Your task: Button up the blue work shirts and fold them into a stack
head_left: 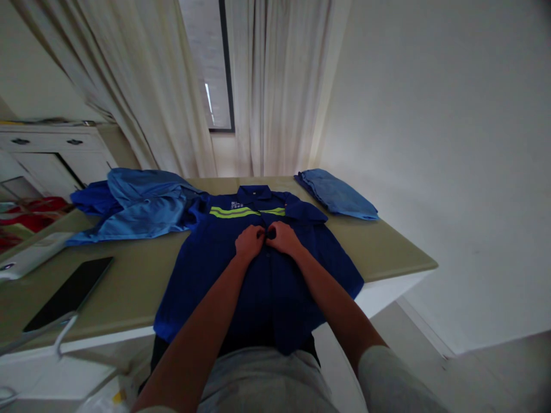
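A dark blue work shirt (pixel 206 269) with a collar and a yellow-green reflective stripe across the chest lies face up, its collar away from me and its lower hem hanging over the table's near edge. Just below the stripe, my left hand (pixel 250 241) pinches the front placket. My right hand (pixel 284 237) pinches the same placket from the other side, its fingertips close to those of the left. Both hands are closed on the shirt's front edges. Any button between the fingertips is too small to make out.
Crumpled blue garments (pixel 146 201) lie left of the shirt, and a folded blue garment (pixel 338 195) at the back right. A black tablet (pixel 71 292) and a white device (pixel 37 255) sit on the table (pixel 387 252) at left. A wall borders the right.
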`<move>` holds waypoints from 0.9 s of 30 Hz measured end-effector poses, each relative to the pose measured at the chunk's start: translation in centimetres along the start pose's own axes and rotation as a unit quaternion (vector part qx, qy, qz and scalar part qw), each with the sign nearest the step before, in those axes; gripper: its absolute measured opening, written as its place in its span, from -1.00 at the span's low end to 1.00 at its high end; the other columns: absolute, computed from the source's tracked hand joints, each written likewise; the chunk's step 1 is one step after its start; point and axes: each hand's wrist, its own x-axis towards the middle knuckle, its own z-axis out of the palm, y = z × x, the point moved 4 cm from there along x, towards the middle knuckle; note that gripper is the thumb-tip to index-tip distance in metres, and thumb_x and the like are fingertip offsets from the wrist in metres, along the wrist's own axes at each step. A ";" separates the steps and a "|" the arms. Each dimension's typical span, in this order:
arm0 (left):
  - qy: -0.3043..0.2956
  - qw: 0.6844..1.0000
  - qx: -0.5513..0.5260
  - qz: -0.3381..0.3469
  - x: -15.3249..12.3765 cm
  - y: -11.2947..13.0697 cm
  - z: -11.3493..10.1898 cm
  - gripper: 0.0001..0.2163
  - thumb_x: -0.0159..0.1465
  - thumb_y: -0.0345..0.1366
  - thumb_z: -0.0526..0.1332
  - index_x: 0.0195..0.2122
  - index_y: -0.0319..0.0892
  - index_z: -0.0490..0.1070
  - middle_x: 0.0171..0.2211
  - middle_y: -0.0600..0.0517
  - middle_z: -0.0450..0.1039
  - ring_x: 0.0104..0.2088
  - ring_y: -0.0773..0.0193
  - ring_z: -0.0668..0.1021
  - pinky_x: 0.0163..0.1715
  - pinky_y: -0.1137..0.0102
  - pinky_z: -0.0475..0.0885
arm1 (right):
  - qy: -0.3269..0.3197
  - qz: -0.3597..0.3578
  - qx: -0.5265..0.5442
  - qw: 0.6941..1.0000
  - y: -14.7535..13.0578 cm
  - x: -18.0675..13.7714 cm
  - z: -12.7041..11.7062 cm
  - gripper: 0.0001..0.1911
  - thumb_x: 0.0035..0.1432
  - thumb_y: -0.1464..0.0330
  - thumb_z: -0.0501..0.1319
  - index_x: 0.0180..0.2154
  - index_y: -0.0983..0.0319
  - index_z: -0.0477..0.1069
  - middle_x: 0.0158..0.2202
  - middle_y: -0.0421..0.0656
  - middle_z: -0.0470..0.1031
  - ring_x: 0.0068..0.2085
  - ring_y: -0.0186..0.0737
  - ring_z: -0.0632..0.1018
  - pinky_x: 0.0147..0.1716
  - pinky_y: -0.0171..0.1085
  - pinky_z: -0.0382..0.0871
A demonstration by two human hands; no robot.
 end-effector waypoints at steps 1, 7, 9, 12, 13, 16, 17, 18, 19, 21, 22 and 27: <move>0.007 1.000 -0.013 0.018 -0.1 -0.1 0.0 -0.80 0.38 -0.24 0.20 -0.06 0.04 0.59 0.00 -0.01 0.58 -0.02 0.07 0.61 -0.07 0.25 0.50 | -0.002 0.004 -0.009 1.000 -0.2 0.0 0.0 -0.65 0.14 0.27 0.37 -0.03 0.22 0.50 0.00 -0.03 0.57 0.01 -0.05 0.55 -0.02 -0.19 0.40; 0.016 0.997 -0.037 0.067 -0.6 -0.1 0.0 -0.79 0.41 -0.31 0.18 -0.04 0.01 0.59 0.05 0.02 0.57 -0.02 0.13 0.60 0.02 0.27 0.48 | 0.016 0.046 -0.038 0.998 -0.6 0.0 -0.6 -0.72 0.25 0.31 0.25 -0.03 0.22 0.56 0.00 -0.01 0.62 -0.02 -0.03 0.60 -0.05 -0.20 0.40; 0.016 0.997 -0.035 0.071 -0.7 0.1 -0.1 -0.79 0.42 -0.30 0.17 -0.03 -0.01 0.59 0.04 -0.01 0.57 -0.02 0.11 0.59 0.02 0.27 0.48 | 0.028 0.054 -0.010 0.998 -0.2 0.0 -0.8 -0.75 0.26 0.32 0.24 -0.07 0.21 0.60 -0.07 -0.04 0.66 -0.05 -0.05 0.61 -0.07 -0.22 0.40; 0.028 0.996 -0.031 0.082 -0.7 0.3 -0.2 -0.81 0.43 -0.29 0.18 -0.05 -0.06 0.58 0.01 -0.05 0.56 -0.01 0.11 0.58 0.01 0.29 0.47 | 0.035 0.048 0.053 0.997 0.5 0.0 -0.8 -0.81 0.24 0.32 0.29 -0.16 0.23 0.63 -0.20 -0.10 0.68 -0.15 -0.13 0.63 -0.15 -0.27 0.40; 0.033 0.996 -0.028 0.085 -0.8 0.3 -0.2 -0.82 0.43 -0.30 0.18 -0.06 -0.07 0.58 0.00 -0.05 0.55 -0.02 0.13 0.58 0.01 0.30 0.47 | 0.034 0.041 0.069 0.996 0.7 0.1 -0.8 -0.83 0.22 0.33 0.31 -0.19 0.23 0.63 -0.23 -0.11 0.68 -0.19 -0.15 0.63 -0.18 -0.29 0.40; 0.035 0.996 -0.009 0.075 -0.8 0.4 -0.1 -0.83 0.43 -0.32 0.17 -0.09 -0.08 0.57 -0.04 -0.05 0.54 -0.04 0.15 0.58 -0.01 0.32 0.45 | 0.033 0.014 0.093 0.995 0.9 0.2 -0.4 -0.86 0.17 0.36 0.35 -0.22 0.24 0.64 -0.27 -0.13 0.68 -0.25 -0.19 0.62 -0.22 -0.31 0.39; 0.033 0.997 -0.002 0.069 -0.8 0.4 0.0 -0.83 0.43 -0.31 0.17 -0.09 -0.08 0.57 -0.04 -0.04 0.54 -0.05 0.15 0.58 -0.02 0.32 0.45 | 0.035 0.008 0.097 0.995 1.0 0.3 -0.3 -0.86 0.17 0.37 0.35 -0.21 0.24 0.65 -0.27 -0.13 0.68 -0.26 -0.19 0.61 -0.22 -0.30 0.39; 0.031 0.998 0.003 0.062 -0.9 0.4 0.0 -0.83 0.43 -0.31 0.17 -0.08 -0.07 0.57 -0.05 -0.04 0.54 -0.05 0.14 0.58 -0.04 0.31 0.45 | 0.037 0.005 0.099 0.994 0.9 0.3 -0.2 -0.85 0.17 0.37 0.35 -0.20 0.24 0.65 -0.27 -0.12 0.68 -0.27 -0.19 0.61 -0.22 -0.30 0.40; 0.029 0.998 0.006 0.056 -0.9 0.4 0.0 -0.83 0.43 -0.30 0.18 -0.08 -0.07 0.57 -0.06 -0.04 0.55 -0.05 0.13 0.58 -0.05 0.31 0.45 | 0.039 0.003 0.098 0.994 0.9 0.4 0.0 -0.83 0.18 0.37 0.34 -0.19 0.24 0.65 -0.26 -0.12 0.68 -0.27 -0.18 0.61 -0.21 -0.29 0.40; 0.027 0.998 0.007 0.047 -0.9 0.4 0.0 -0.83 0.43 -0.29 0.19 -0.08 -0.06 0.58 -0.06 -0.03 0.55 -0.05 0.11 0.58 -0.08 0.30 0.44 | 0.039 0.004 0.092 0.995 1.0 0.4 0.2 -0.82 0.18 0.37 0.33 -0.18 0.24 0.65 -0.25 -0.10 0.68 -0.26 -0.17 0.61 -0.20 -0.28 0.40; 0.027 0.999 0.004 0.046 -0.9 0.4 -0.1 -0.84 0.42 -0.29 0.19 -0.08 -0.06 0.58 -0.06 -0.02 0.56 -0.05 0.11 0.57 -0.09 0.30 0.44 | 0.038 0.005 0.088 0.995 1.0 0.4 0.3 -0.82 0.18 0.37 0.34 -0.17 0.23 0.66 -0.25 -0.10 0.68 -0.25 -0.16 0.61 -0.20 -0.28 0.40; 0.041 0.997 -0.026 0.056 -1.1 0.4 -0.3 -0.85 0.42 -0.30 0.20 -0.10 -0.04 0.57 -0.06 -0.01 0.54 -0.07 0.16 0.57 -0.10 0.33 0.43 | 0.046 0.029 0.085 0.995 1.5 0.3 0.2 -0.82 0.19 0.32 0.34 -0.19 0.23 0.66 -0.30 -0.11 0.67 -0.29 -0.17 0.60 -0.26 -0.28 0.37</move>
